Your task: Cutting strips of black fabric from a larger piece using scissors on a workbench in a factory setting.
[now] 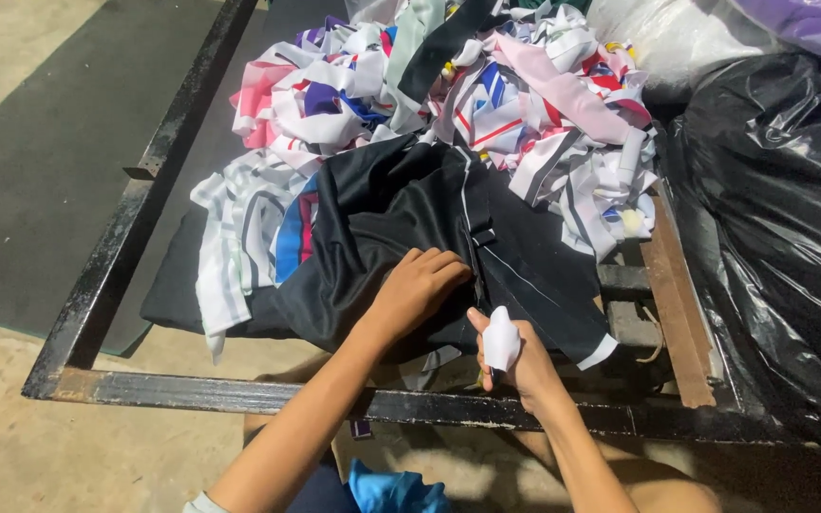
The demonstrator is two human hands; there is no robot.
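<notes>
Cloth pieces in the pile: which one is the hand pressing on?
The big black cloth at the front, under the left hand. The other pieces behind are striped white, pink and blue.

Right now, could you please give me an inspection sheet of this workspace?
Surface: black rusted metal frame with wooden slats.
Job's things: black fabric garment with thin white stripes; small white-handled tool, blade hidden.
Clutter: heap of white, pink, red and blue fabric strips.
Grips: left hand pressed on the garment; right hand closed on the tool.
Cables: nothing seen.
Surroundings: black plastic bag; dark floor mat.
</notes>
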